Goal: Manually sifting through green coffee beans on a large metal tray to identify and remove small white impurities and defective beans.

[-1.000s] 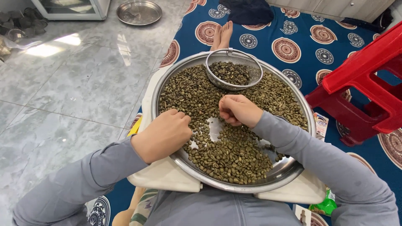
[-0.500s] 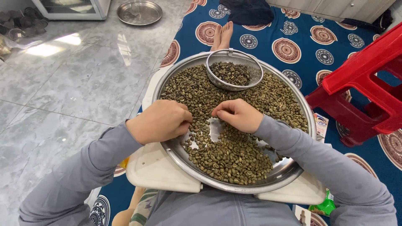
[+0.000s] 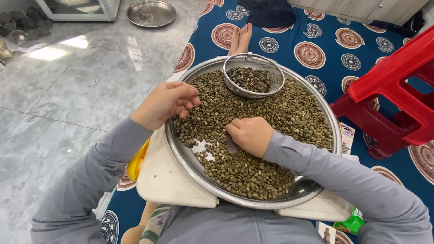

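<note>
A big round steel tray (image 3: 181, 156) rests on a white board (image 3: 162, 180) over my lap, covered with greenish coffee beans (image 3: 280, 108). My left hand (image 3: 165, 104) hovers over the tray's left rim, fingers curled with the tips pinched together; whether a bean is between them I cannot tell. My right hand (image 3: 248, 134) lies knuckles-up on the beans at the tray's middle, fingers bent down into them beside a bare patch of steel. A small wire-mesh sieve (image 3: 253, 74) with darker beans sits at the tray's far edge.
A red plastic stool (image 3: 393, 90) stands close on the right. My bare feet (image 3: 239, 38) stretch out on a blue patterned mat (image 3: 316, 49). Grey marble floor (image 3: 81, 90) lies to the left with a steel dish (image 3: 150, 12) far back. A yellow object (image 3: 135, 162) pokes out under the board.
My left hand has lifted off the beans and moved up and left to the tray's rim. My right hand has slid down toward me, onto the beans by the bare patch.
</note>
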